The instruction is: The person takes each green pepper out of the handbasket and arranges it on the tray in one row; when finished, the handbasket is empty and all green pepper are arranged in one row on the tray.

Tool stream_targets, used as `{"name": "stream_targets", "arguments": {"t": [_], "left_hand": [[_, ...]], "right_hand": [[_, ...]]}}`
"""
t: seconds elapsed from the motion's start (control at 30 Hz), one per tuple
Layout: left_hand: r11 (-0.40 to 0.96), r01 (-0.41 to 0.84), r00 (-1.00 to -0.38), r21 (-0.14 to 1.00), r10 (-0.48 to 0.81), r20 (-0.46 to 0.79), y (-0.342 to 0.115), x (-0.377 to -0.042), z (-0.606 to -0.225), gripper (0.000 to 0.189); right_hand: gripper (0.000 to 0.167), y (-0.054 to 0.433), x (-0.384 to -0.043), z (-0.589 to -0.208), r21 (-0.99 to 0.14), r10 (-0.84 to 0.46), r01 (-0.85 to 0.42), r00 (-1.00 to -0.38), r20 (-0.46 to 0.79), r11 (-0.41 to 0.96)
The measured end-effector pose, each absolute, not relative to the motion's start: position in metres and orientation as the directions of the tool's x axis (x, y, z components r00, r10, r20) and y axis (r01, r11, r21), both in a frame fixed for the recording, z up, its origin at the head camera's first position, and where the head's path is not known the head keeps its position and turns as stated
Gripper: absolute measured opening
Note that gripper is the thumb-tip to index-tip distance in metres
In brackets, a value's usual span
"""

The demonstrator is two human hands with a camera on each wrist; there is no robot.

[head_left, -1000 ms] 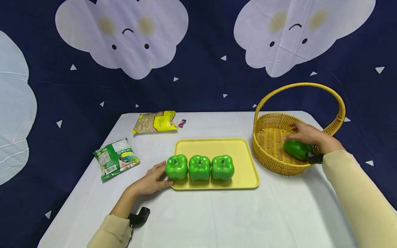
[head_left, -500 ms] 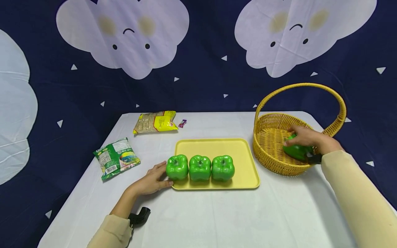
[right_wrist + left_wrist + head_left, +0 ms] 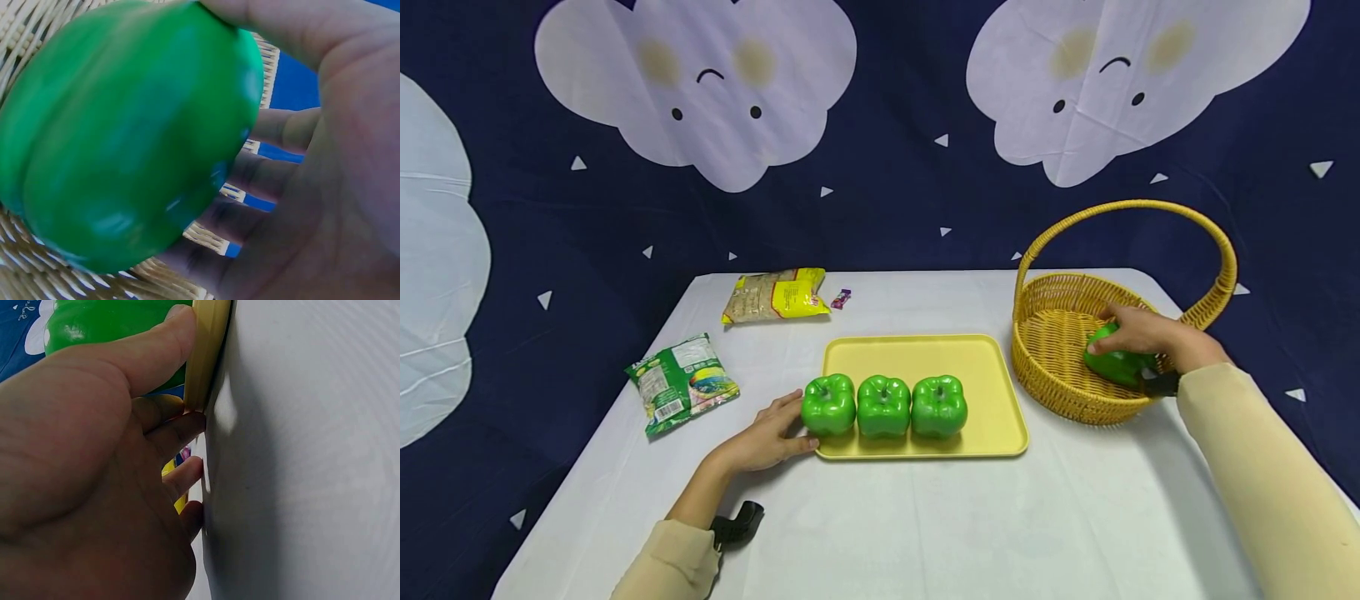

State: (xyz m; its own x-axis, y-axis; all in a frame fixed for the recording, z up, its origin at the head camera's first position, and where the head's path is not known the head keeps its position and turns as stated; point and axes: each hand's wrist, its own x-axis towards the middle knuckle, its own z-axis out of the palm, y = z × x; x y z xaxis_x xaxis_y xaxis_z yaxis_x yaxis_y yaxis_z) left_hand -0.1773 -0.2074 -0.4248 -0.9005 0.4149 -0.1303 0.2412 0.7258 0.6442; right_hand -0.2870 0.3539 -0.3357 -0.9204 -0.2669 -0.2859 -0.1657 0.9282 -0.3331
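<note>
My right hand (image 3: pixel 1138 329) is inside the wicker basket (image 3: pixel 1030 379) and grips a green bell pepper (image 3: pixel 1116 367). In the right wrist view the thumb lies along one side of this pepper (image 3: pixel 125 137) and the fingers reach round behind it, against the weave. My left hand (image 3: pixel 767 437) rests at the near left corner of the yellow tray (image 3: pixel 985 417), thumb and fingertips at its rim. The left wrist view has the thumb tip right at the tray's edge (image 3: pixel 206 356). Three green bell peppers (image 3: pixel 883 408) stand in a row on the tray, stems up.
A green snack packet (image 3: pixel 683 385) lies at the left of the white table (image 3: pixel 925 533). Behind it are a yellow bag (image 3: pixel 775 297) and a small purple candy (image 3: pixel 841 298). The basket's tall handle (image 3: pixel 1127 206) arches over the right forearm. A dark cloud-printed cloth (image 3: pixel 895 208) hangs behind.
My right hand's thumb has come down over the bell pepper in the basket, and the hand now grips it. The left hand, the tray and its peppers stay put.
</note>
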Motion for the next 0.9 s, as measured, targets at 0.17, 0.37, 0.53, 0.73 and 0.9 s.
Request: {"name": "stream_targets", "arguments": {"t": [0.17,0.37,0.53,0.73,0.9], "left_hand": [[0.729,0.242,-0.900,0.640,0.415,-0.132,-0.208,-0.178,-0.425,0.076],[0.734,0.245,-0.901,0.634,0.413,-0.130,-0.208,-0.178,-0.426,0.076],[0.732,0.239,-0.903,0.638,0.410,-0.131,-0.208,-0.177,-0.425,0.075],[0.732,0.228,-0.903,0.642,0.406,-0.142,-0.207,-0.177,-0.425,0.075],[0.730,0.227,-0.903,0.645,0.406,-0.142,-0.207,-0.177,-0.425,0.074]], "right_hand": [[0.076,0.353,-0.287,-0.336,-0.335,-0.277,-0.187,-0.930,-0.243,0.923],[0.072,0.351,-0.289,-0.334,-0.338,-0.271,-0.197,-0.944,-0.188,0.920],[0.076,0.350,-0.291,-0.332,-0.347,-0.236,-0.165,-0.956,-0.173,0.923],[0.080,0.345,-0.288,-0.325,-0.346,-0.222,-0.162,-0.965,-0.141,0.924],[0.078,0.338,-0.283,-0.317,-0.344,-0.231,-0.192,-0.970,-0.075,0.919]]}}
